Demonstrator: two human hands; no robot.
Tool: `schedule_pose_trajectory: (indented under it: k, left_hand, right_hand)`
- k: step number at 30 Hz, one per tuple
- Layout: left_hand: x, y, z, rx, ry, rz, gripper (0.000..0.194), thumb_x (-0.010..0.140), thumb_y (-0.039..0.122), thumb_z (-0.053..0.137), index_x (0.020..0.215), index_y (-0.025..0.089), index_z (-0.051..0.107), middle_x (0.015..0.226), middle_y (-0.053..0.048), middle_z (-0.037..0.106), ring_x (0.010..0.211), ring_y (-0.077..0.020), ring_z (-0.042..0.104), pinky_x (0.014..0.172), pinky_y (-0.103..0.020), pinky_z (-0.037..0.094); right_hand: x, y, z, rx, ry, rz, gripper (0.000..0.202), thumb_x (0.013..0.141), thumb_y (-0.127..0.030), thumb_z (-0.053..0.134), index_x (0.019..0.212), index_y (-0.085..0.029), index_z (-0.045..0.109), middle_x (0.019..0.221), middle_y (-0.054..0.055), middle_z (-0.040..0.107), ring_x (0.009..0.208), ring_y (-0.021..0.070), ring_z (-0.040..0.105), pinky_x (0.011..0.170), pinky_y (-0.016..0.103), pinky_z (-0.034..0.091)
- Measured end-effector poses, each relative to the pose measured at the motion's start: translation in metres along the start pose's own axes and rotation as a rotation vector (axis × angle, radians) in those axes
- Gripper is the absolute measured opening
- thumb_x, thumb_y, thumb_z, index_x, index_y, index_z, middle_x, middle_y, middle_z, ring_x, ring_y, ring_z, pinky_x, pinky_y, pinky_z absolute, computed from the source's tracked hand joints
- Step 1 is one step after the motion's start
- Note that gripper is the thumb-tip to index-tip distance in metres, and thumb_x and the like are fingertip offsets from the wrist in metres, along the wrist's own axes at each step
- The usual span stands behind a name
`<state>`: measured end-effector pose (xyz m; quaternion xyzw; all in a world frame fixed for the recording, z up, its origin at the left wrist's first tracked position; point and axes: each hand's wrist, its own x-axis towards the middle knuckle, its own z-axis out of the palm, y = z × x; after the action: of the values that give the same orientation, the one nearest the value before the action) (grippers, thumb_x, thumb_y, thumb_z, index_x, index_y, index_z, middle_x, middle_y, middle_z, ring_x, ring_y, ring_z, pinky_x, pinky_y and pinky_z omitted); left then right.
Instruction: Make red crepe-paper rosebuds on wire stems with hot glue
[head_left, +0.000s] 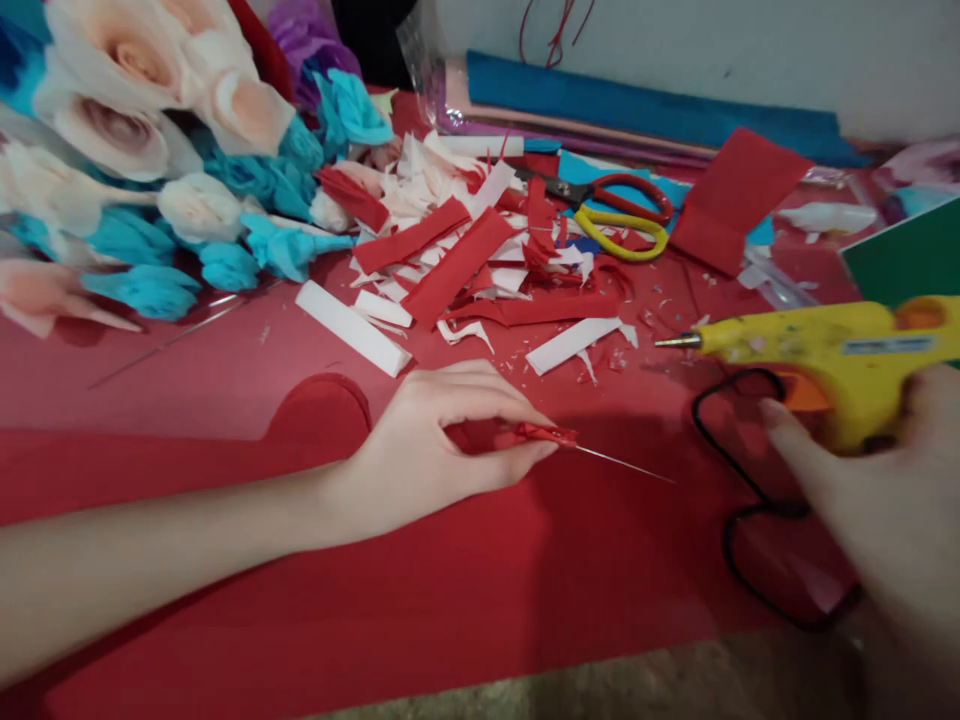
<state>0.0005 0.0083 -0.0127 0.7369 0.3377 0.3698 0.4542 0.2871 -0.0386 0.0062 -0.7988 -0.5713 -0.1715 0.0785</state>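
Note:
Between the thumb and fingers of my left hand (457,425) is a small rolled piece of red paper (551,434). A thin wire (626,467) sticks out of it toward the right. At the right edge my right hand (877,500) is wrapped round the handle of a yellow glue gun (840,350), whose metal nozzle points left. The black cord (739,460) of the gun loops below it. Just behind my left wrist lie round red paper pieces (319,408). A large red sheet (420,600) spreads under my left forearm.
Red and white paper scraps (480,260) are heaped behind my hands, with scissors (622,215) beside them. White and blue paper flowers (225,205) fill the back left. A blue roll (652,105) lies along the wall. At the right is a green board (911,255).

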Motion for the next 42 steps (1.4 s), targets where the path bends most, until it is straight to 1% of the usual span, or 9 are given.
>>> schedule_pose_trajectory:
  k: [7,11,13,14,17,18,20,26,42]
  left_hand:
    - [-0.001,0.0,0.001,0.021,0.017,0.008,0.004,0.07,0.013,0.065,0.073,0.011,0.065,0.07,-0.006,0.066,0.065,-0.0117,0.059,0.061,-0.023,0.049]
    - [-0.002,-0.001,0.001,0.025,0.03,0.015,0.004,0.07,0.016,0.065,0.072,0.012,0.065,0.069,-0.005,0.066,0.065,-0.0114,0.059,0.06,-0.022,0.049]
    - [-0.002,-0.002,0.001,0.022,0.031,0.014,0.004,0.07,0.016,0.065,0.072,0.012,0.065,0.069,-0.004,0.066,0.065,-0.0112,0.059,0.061,-0.022,0.049]
    - [-0.002,-0.001,0.001,0.018,0.032,0.016,0.004,0.07,0.015,0.065,0.073,0.012,0.066,0.07,-0.004,0.067,0.066,-0.0112,0.059,0.061,-0.022,0.049]
    - [-0.002,0.0,0.001,0.023,0.021,0.035,0.005,0.069,0.014,0.066,0.074,0.012,0.067,0.072,-0.004,0.068,0.067,-0.0108,0.06,0.063,-0.021,0.05]
    - [-0.002,0.0,0.0,0.029,0.016,0.04,0.005,0.069,0.014,0.066,0.074,0.013,0.067,0.073,-0.004,0.068,0.067,-0.0107,0.061,0.064,-0.021,0.05]
    - [-0.002,0.001,0.0,0.041,0.007,0.046,0.005,0.069,0.014,0.065,0.074,0.013,0.067,0.073,-0.004,0.069,0.068,-0.0105,0.061,0.064,-0.02,0.05]
    - [-0.002,0.0,0.0,0.033,-0.015,0.074,0.007,0.069,0.011,0.065,0.075,0.014,0.066,0.074,-0.003,0.069,0.07,-0.0105,0.061,0.066,-0.02,0.05]
    - [-0.002,-0.002,-0.001,0.015,-0.031,0.03,0.007,0.069,0.014,0.067,0.076,0.013,0.066,0.073,-0.005,0.068,0.069,-0.0129,0.06,0.064,-0.025,0.051]
  right_hand:
    - [0.024,0.013,0.037,0.039,-0.206,0.01,0.033,0.064,-0.045,0.052,0.078,-0.015,0.049,0.071,0.008,0.053,0.064,0.021,0.049,0.057,0.032,0.04]
    - [0.014,0.004,0.017,-0.043,-0.132,-0.045,0.047,0.069,-0.048,0.054,0.093,-0.008,0.056,0.097,0.02,0.053,0.093,0.035,0.048,0.074,0.046,0.041]
    - [0.006,-0.009,-0.001,-0.007,-0.038,-0.115,0.049,0.072,-0.046,0.055,0.105,-0.01,0.055,0.109,0.018,0.05,0.103,0.0322,0.045,0.086,0.045,0.037]
    - [0.002,-0.017,-0.01,0.135,0.044,-0.24,0.041,0.074,-0.041,0.055,0.103,-0.012,0.057,0.105,0.015,0.053,0.102,0.0279,0.048,0.089,0.042,0.037]
    - [-0.009,-0.047,-0.027,0.607,-0.178,-0.556,0.026,0.076,-0.03,0.057,0.1,-0.018,0.057,0.1,0.007,0.057,0.097,0.0182,0.051,0.087,0.031,0.041]
    - [-0.011,-0.057,-0.03,0.7,-0.31,-0.622,0.028,0.075,-0.029,0.059,0.1,-0.018,0.056,0.102,0.007,0.056,0.096,0.0167,0.052,0.085,0.029,0.042]
    - [-0.014,-0.074,-0.031,0.801,-0.371,-0.661,0.028,0.074,-0.024,0.061,0.101,-0.015,0.056,0.099,0.007,0.057,0.094,0.0146,0.053,0.082,0.026,0.043]
    - [-0.014,-0.097,-0.032,0.889,-0.335,-0.681,0.014,0.074,-0.018,0.061,0.087,-0.013,0.059,0.085,0.003,0.062,0.082,0.0118,0.054,0.075,0.025,0.044]
    - [-0.019,-0.1,-0.025,0.942,-0.184,-0.635,0.005,0.073,-0.014,0.062,0.077,-0.012,0.064,0.076,0.002,0.063,0.072,0.0117,0.055,0.068,0.027,0.045]
